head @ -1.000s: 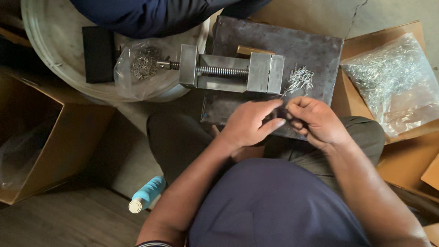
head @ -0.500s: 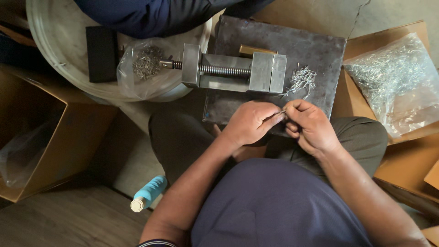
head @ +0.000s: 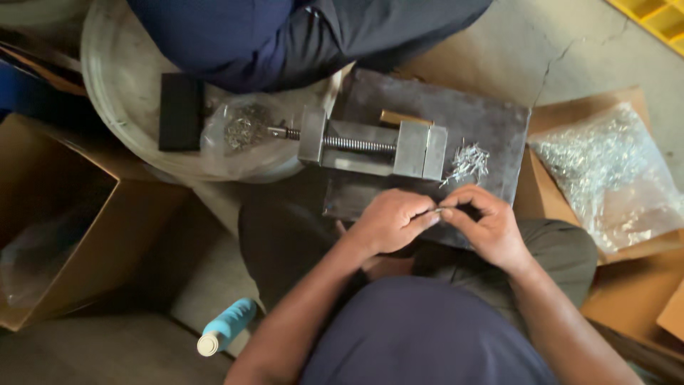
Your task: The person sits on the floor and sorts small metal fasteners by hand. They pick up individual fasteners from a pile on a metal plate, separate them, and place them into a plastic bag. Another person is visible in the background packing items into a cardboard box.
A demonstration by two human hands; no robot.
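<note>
Fingertips of left hand and right hand pinch small thin metal piece together — over dark steel plate. Grey steel vise, loose pin pile just beyond. Cardboard boxes around, concrete floor.

one small, thin metal piece, silvery, pinched between the fingers of the left hand and the right hand, lying roughly level; finer detail too small to tell. it sits above the near edge of a dark steel plate. a loose heap of like pins, short and bright, rests on that plate, just beside the right end of a grey machine vise.
</note>
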